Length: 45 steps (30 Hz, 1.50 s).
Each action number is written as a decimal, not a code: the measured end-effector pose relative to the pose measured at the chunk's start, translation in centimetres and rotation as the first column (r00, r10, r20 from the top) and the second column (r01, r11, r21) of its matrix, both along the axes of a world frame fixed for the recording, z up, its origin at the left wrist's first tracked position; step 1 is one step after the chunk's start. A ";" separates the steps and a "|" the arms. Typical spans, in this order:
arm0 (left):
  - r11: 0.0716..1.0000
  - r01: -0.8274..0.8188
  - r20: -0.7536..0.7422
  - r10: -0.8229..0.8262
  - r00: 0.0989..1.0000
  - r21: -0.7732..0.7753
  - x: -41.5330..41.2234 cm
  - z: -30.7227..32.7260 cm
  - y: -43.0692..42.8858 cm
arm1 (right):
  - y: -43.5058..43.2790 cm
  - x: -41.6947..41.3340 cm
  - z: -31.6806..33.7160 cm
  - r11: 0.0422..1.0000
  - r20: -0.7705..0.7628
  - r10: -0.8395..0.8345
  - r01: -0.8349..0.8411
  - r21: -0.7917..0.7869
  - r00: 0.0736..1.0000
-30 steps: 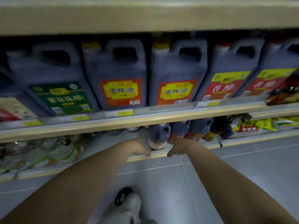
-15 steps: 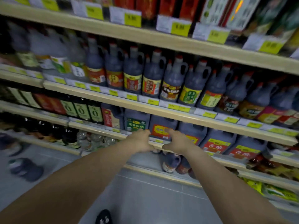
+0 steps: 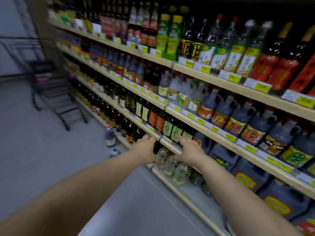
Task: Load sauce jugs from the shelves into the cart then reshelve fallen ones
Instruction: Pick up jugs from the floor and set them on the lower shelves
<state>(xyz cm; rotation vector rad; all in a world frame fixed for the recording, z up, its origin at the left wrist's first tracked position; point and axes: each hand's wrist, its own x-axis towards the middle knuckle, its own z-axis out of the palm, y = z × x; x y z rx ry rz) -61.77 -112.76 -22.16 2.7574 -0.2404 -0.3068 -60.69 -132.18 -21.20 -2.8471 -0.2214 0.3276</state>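
Both my arms reach forward toward the shelving. My left hand (image 3: 146, 147) hovers by the edge of a low shelf (image 3: 172, 145), its fingers loosely bent and holding nothing. My right hand (image 3: 189, 150) is spread just right of it, in front of dark bottles, also empty. A dark sauce jug (image 3: 110, 136) stands on the floor ahead to the left, close to the bottom shelf. A smaller green-capped jug (image 3: 115, 152) sits on the floor nearer to me. Handled dark jugs (image 3: 254, 130) fill the shelf to the right, with big square jugs (image 3: 247, 178) below them.
A black wire shopping cart (image 3: 51, 92) stands on the grey floor at the far left, beside the shelving. Clear bottles (image 3: 170, 165) line the bottom shelf under my hands. Tall bottles (image 3: 170, 34) crowd the upper shelves. The aisle floor (image 3: 34, 159) stretches to the left.
The view rose from the bottom shelf and swung left along the aisle. My hands came away from the low jugs, empty. The cart and the floor jugs came into view.
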 end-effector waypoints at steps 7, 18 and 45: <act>0.979 -0.205 0.048 0.205 0.978 -0.007 -6.8 0.1 17.0 | 17.4 -2.2 -0.5 0.986 -0.007 0.166 -0.166 0.011 0.986; 0.916 -0.401 0.054 0.401 0.915 -0.002 -6.2 -1.7 31.6 | 33.0 1.4 -2.1 0.972 0.006 0.234 -0.234 0.007 0.972; 0.970 -0.143 0.105 0.124 0.987 0.195 30.1 -5.1 58.1 | 55.1 32.8 -10.2 0.980 -0.033 -0.130 0.133 0.148 0.991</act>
